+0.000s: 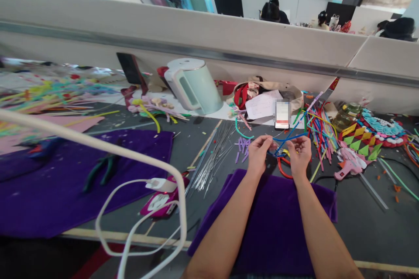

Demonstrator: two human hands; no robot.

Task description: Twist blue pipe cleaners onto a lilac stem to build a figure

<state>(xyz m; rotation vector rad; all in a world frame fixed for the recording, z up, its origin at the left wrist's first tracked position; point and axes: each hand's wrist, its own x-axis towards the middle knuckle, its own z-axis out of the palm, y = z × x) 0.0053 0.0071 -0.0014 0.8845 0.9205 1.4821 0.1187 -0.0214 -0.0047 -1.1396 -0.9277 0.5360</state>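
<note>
Cloth: folded dark purple fabric at the near edge of the grey tabletop, under both forearms.
Left hand: thumb and fingertips pinching thin blue fuzzy craft stem.
Right hand: pinching blue stem too, just beside left.
Blue stem: between the hands, above the tabletop, strands crossing; one piece or several, can't tell.
Glue gun: pink plastic glue gun, lying right of right hand.
Wires: loose bundle of thin silver metal wires, left of left hand.
Lilac bits: short lilac fuzzy pieces, between wires and left hand.
Stem pile: multicoloured fuzzy stems, just past right hand.
Phone: lit-screen phone, propped beyond hands.
Kettle: pale green kettle with white handle, back left.
Partition: long white partition, people beyond.
</note>
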